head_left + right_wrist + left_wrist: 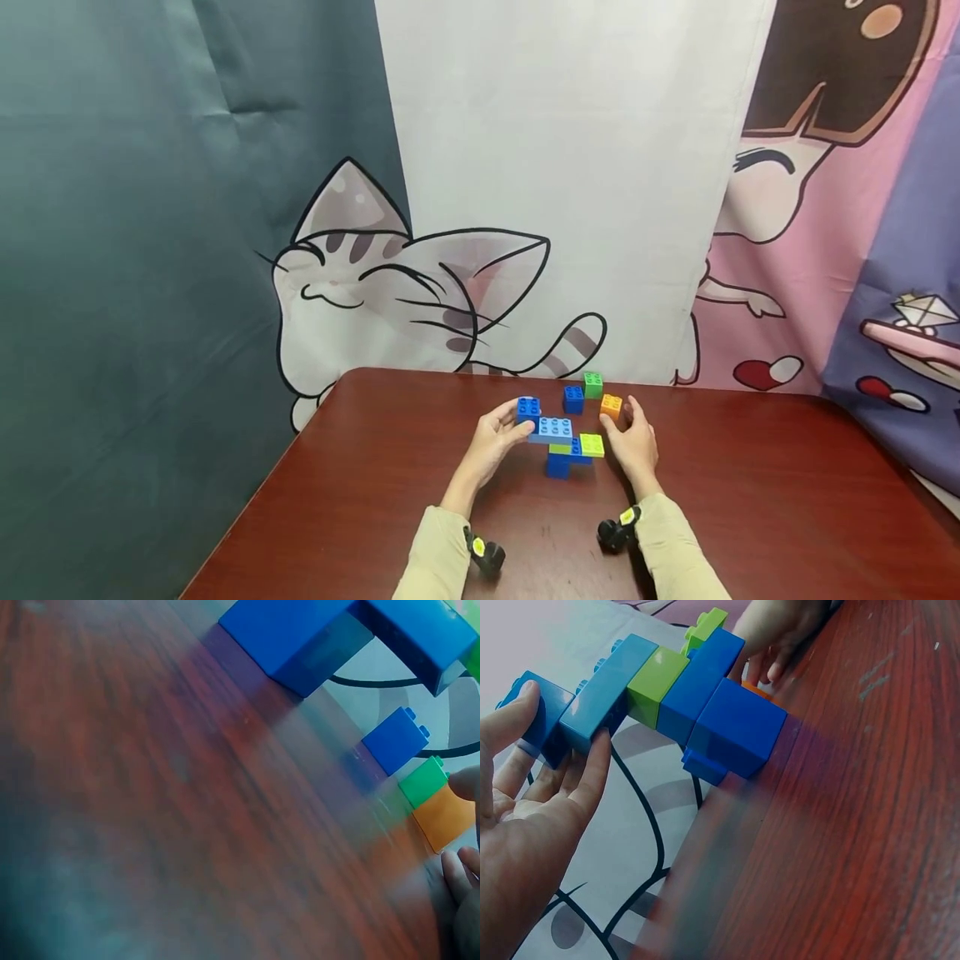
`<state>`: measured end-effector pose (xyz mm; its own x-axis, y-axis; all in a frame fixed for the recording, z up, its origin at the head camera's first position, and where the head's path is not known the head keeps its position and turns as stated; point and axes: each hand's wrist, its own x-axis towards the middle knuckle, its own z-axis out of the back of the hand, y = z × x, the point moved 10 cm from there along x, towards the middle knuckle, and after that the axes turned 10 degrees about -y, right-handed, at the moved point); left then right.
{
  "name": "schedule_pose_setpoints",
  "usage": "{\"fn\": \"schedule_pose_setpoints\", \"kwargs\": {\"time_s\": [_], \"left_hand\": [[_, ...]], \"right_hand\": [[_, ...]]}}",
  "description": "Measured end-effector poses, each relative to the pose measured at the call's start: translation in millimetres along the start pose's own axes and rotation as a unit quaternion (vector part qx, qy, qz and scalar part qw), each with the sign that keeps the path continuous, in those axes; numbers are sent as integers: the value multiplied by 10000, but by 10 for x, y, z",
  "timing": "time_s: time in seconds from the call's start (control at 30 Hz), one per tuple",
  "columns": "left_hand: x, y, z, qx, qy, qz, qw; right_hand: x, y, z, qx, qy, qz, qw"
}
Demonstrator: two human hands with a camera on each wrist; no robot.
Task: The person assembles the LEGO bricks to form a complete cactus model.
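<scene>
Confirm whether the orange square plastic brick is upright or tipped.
Upright: in the head view, the orange square plastic brick has its studs facing up.

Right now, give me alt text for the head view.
A person's left hand holds a stepped structure of blue and lime blocks by its upper end; the right hand is at an orange block. A blue block and a green block sit farther back on the reddish-brown table.
</scene>
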<state>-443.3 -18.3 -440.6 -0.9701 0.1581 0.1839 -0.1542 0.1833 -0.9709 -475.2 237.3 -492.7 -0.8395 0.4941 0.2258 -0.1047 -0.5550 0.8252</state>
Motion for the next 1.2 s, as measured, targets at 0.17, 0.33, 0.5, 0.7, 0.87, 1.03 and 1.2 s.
{"fn": "schedule_pose_setpoints", "kwargs": {"time_s": [0.17, 0.33, 0.5, 0.7, 0.87, 1.03, 1.2], "left_hand": [[21, 11, -51, 176, 25, 103, 9998], [-10, 48, -68, 148, 28, 177, 9997], [-35, 41, -74, -29, 68, 138, 9999], [-30, 11, -48, -40, 60, 20, 10000], [-17, 0, -24, -38, 37, 6, 10000], [0, -10, -12, -36, 18, 5, 10000], [19, 13, -13, -118, -1, 47, 9999]], "right_hand": [[24, -46, 28, -146, -17, -65, 9999], [29, -103, 26, -242, -60, -67, 9997], [48, -102, 8, -232, -105, -78, 9996], [69, -75, 0, -67, -170, -113, 9998], [85, -56, 9, 166, -256, -69, 9995], [99, -47, 29, 798, -291, -47, 9964], [84, -66, 70, 1293, -236, -100, 9913]]}}
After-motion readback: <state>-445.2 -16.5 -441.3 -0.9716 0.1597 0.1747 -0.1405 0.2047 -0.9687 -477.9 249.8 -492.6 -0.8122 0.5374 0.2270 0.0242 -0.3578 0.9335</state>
